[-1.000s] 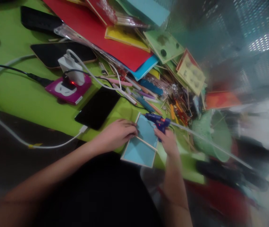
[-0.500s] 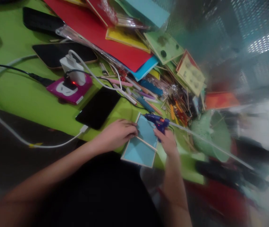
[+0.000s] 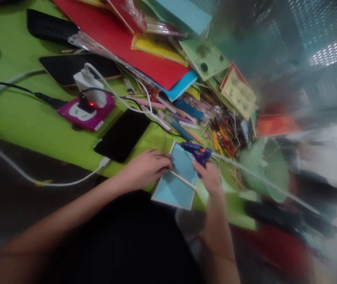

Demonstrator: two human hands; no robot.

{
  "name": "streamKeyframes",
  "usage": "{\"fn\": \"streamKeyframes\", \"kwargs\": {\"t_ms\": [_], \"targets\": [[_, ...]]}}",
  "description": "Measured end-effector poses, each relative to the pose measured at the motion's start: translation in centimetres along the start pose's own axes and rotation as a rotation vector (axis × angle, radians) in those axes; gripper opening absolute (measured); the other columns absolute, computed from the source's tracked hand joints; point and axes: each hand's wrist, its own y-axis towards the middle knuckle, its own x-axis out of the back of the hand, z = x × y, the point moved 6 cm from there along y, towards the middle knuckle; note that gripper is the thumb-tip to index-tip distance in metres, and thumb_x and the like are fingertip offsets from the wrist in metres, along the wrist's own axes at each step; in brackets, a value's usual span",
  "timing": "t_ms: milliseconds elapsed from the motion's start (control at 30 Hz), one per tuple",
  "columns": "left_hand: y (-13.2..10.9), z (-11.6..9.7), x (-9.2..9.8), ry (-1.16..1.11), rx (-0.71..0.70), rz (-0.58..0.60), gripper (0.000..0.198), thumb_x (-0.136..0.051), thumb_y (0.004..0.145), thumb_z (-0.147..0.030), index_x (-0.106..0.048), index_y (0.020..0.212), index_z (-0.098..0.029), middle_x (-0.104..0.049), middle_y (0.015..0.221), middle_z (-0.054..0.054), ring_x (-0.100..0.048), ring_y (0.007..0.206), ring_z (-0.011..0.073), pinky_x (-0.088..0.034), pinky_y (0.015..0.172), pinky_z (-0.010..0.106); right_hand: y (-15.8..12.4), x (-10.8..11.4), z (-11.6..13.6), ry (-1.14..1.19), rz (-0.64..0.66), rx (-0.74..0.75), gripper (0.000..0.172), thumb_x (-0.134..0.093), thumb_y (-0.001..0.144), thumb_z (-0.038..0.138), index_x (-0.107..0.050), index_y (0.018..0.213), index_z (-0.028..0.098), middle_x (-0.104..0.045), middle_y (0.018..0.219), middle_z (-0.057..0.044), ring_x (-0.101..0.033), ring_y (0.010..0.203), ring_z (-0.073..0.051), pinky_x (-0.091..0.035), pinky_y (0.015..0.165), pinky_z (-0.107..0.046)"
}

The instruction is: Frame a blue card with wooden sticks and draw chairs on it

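Observation:
A blue card (image 3: 173, 191) edged with thin wooden sticks lies at the near edge of the green-covered table. My left hand (image 3: 152, 165) is closed at the card's left edge, its fingertips on one end of a thin wooden stick (image 3: 184, 180) that lies across the card. In my right hand (image 3: 211, 177) is a blue glue gun (image 3: 198, 152), gripped by its handle. The gun's nozzle points left, close to the card's far edge stick. A long pale glue stick (image 3: 254, 174) runs out of its back end to the right. A small red light shows on the gun.
Left of my hands lie a black phone (image 3: 124, 136) on a white cable and a purple power strip (image 3: 99, 116) with plugs. Pens, sticks and pliers (image 3: 226, 140) crowd the middle. Behind are red paper (image 3: 145, 59) and framed cards. A green basket (image 3: 263, 167) stands right.
The view has shifted very slightly. Both hands, the glue gun and the blue card keep practically the same positions.

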Motion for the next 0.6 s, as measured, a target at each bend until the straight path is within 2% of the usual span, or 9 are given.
{"fn": "streamKeyframes", "kwargs": {"t_ms": [200, 467, 600], "targets": [[0.02, 0.13, -0.08, -0.011, 0.002, -0.005, 0.021, -0.054, 0.106, -0.023, -0.074, 0.102, -0.023, -0.079, 0.118, 0.009, -0.071, 0.124, 0.0269, -0.052, 0.106, 0.045, -0.59, 0.76, -0.11, -0.007, 0.005, -0.001, 0.035, -0.072, 0.083, 0.057, -0.074, 0.085, 0.022, -0.072, 0.078, -0.003, -0.062, 0.075, -0.024, -0.049, 0.075, -0.038], [0.01, 0.09, -0.04, -0.006, -0.002, -0.003, 0.021, -0.053, 0.105, -0.022, -0.073, 0.101, -0.022, -0.080, 0.118, 0.009, -0.071, 0.125, 0.0275, -0.052, 0.107, 0.046, -0.27, 0.12, 0.29, -0.022, -0.005, 0.009, 0.036, -0.072, 0.082, 0.057, -0.077, 0.089, 0.022, -0.074, 0.078, -0.004, -0.064, 0.075, -0.025, -0.050, 0.075, -0.038], [0.03, 0.07, 0.01, -0.010, -0.012, -0.007, 0.020, -0.055, 0.105, -0.025, -0.074, 0.102, -0.023, -0.080, 0.118, 0.008, -0.071, 0.124, 0.0268, -0.053, 0.107, 0.045, -0.64, 0.76, -0.37, -0.004, -0.020, -0.012, 0.036, -0.073, 0.080, 0.058, -0.076, 0.082, 0.022, -0.072, 0.074, -0.003, -0.061, 0.073, -0.023, -0.049, 0.073, -0.037]]}}
